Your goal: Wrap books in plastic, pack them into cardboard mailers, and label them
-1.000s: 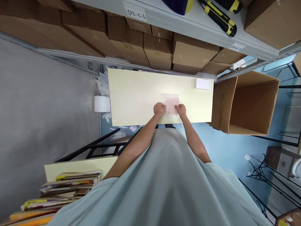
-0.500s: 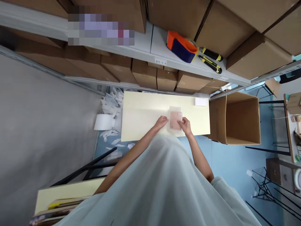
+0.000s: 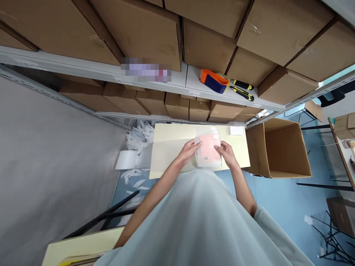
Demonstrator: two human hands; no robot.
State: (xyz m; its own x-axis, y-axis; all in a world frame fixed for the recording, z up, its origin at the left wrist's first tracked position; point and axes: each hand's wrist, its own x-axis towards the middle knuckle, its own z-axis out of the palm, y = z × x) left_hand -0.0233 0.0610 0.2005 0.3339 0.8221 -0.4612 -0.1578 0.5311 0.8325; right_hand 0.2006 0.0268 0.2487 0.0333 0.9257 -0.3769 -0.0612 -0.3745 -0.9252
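A flat pink packet in a clear plastic sleeve [image 3: 209, 149] is held up above the pale yellow table [image 3: 169, 147]. It carries a small white label near its top right corner and a small dark mark lower down. My left hand [image 3: 189, 150] pinches its left edge, thumb on top. On the opposite edge my right hand [image 3: 226, 153] grips it the same way, thumb on the front and fingers behind. What the packet contains cannot be made out.
A small white box [image 3: 236, 130] lies at the table's back right. Beside the table stands an open cardboard box [image 3: 288, 149]. Shelves [image 3: 169, 83] above hold cartons, an orange-and-blue tape dispenser [image 3: 214, 81] and two cutters [image 3: 242, 89]. Paper scraps [image 3: 140, 136] litter the floor at left.
The packet has risen from the tabletop toward me. My left hand, earlier beside it, now grips its left edge. My right hand keeps hold of the right edge. The view has shifted.
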